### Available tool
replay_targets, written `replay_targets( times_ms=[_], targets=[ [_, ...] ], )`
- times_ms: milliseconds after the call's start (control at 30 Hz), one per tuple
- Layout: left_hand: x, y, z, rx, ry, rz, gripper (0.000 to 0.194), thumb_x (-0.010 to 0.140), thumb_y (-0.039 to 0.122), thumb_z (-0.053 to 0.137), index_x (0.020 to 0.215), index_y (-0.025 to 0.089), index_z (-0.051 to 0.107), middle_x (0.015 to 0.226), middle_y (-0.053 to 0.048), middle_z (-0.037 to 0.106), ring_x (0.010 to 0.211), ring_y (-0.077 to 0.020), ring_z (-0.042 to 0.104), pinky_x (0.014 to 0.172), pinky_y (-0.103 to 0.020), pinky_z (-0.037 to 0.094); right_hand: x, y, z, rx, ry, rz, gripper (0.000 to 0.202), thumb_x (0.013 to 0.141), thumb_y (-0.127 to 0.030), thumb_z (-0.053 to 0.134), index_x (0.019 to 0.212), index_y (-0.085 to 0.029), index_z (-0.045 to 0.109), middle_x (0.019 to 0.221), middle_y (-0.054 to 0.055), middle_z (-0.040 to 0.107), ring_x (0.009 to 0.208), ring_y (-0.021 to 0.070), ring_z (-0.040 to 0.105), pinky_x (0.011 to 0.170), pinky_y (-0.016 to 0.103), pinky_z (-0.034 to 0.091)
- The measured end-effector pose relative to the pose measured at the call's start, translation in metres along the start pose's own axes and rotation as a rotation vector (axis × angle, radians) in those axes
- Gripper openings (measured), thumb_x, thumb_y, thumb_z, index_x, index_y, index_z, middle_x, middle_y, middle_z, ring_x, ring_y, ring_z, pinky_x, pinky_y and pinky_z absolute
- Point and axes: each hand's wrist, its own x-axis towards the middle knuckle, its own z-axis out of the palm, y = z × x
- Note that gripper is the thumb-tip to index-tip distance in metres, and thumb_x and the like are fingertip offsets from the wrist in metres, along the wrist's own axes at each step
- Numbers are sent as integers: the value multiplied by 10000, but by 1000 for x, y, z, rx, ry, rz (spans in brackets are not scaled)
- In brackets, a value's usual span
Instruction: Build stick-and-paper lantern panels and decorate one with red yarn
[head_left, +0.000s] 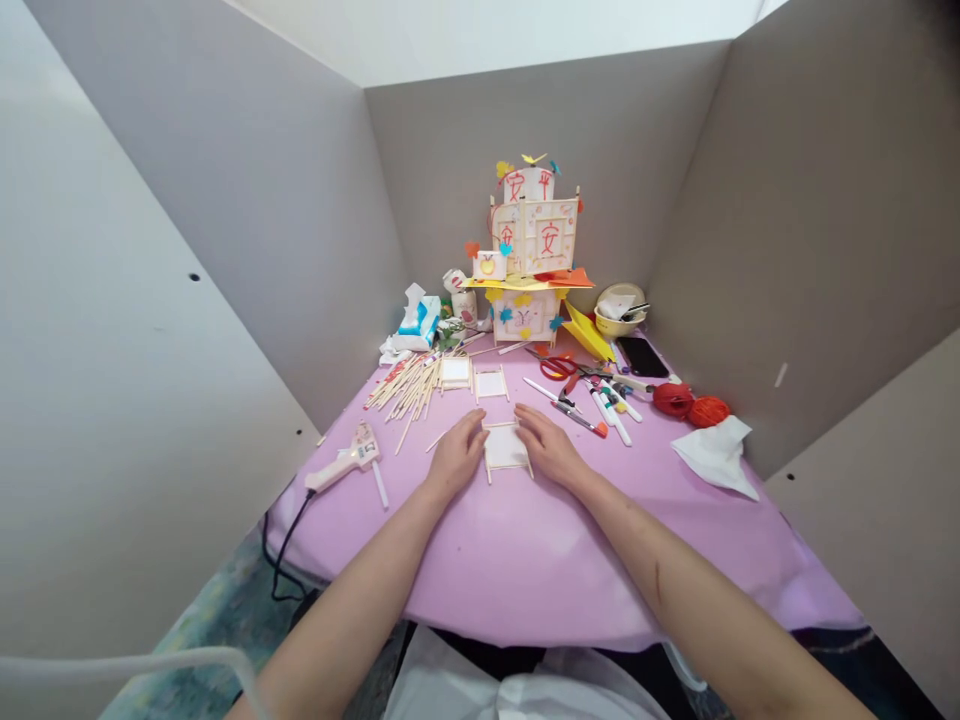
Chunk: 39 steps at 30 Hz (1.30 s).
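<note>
I have the left hand (456,452) at nine o'clock and the right hand (553,450) at three from the small stick-framed panel (508,447), fingers curved inward; from my feed I can't tell whether either grips it. It lies on a lilac-covered table (517,560), grey partition walls (450,150) rising at ten, twelve and two.

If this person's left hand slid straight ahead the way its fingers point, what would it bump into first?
Probably the small stick frame with a white panel, lying just beyond the left hand; depth is unclear, so a raised hand might pass over it.
</note>
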Motion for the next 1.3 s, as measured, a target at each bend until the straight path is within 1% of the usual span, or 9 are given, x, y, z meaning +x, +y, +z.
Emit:
replay_targets(
  times_ms=[133,267,467,600,700,800,933,1167,1300],
  targets=[
    [-1,-5,-2,-58,125,-125,312,947,275,406,1108,169,652,1106,-97,716,1013,-200,671,903,-352,528,4,15,-7,213,236,172,547,940,-553,326,1153,-147,624,1176,164,666,1083,245,645,951,448,513],
    [-2,-5,-4,-96,165,-168,256,922,264,435,970,182,673,978,-74,728,899,-199,675,829,-335,526,9,21,-7,372,329,262,600,888,-655,343,1002,-147,642,1028,150,700,917,227,689,819,395,569],
    [-4,-3,-7,-130,175,-186,234,903,253,440,907,190,666,922,-67,721,870,-204,664,811,-331,506,-2,16,-18,365,260,261,495,858,-600,428,944,-169,657,951,104,708,843,202,672,784,383,553],
    [-4,-3,-8,-158,176,-190,230,896,253,440,894,188,661,904,-61,716,856,-199,660,796,-321,499,-32,9,-41,182,118,203,272,777,-424,615,879,-184,694,886,67,691,840,214,618,824,411,496],
    [-3,-2,-8,-175,175,-191,227,893,258,447,885,189,662,893,-54,715,850,-196,657,789,-316,495,-51,1,-51,58,18,143,121,763,-304,633,788,-202,694,854,47,652,838,212,578,834,402,458],
    [-3,-2,-7,-178,177,-193,228,890,263,450,884,190,667,888,-55,716,846,-196,656,790,-315,492,-57,-5,-50,-22,-26,111,85,771,-233,598,710,-203,650,827,40,616,833,207,551,816,379,443],
    [-4,-3,-7,-174,172,-194,231,887,263,450,885,186,668,893,-59,722,838,-194,662,784,-311,495,-56,-6,-45,-84,2,114,114,784,-209,552,675,-200,586,808,35,597,821,201,543,809,359,437],
    [-3,-6,-7,-128,162,-180,228,893,257,433,885,192,652,884,-47,714,832,-185,658,766,-299,499,-64,13,-53,-146,208,259,190,856,-293,451,908,-186,599,857,52,663,777,194,605,758,336,472],
    [-4,-1,-7,-57,125,-136,180,878,244,462,887,198,635,888,-40,686,845,-177,631,790,-297,489,-68,17,-56,-215,194,260,218,833,-275,487,954,-183,643,930,69,673,866,212,613,828,349,454]
  ],
)
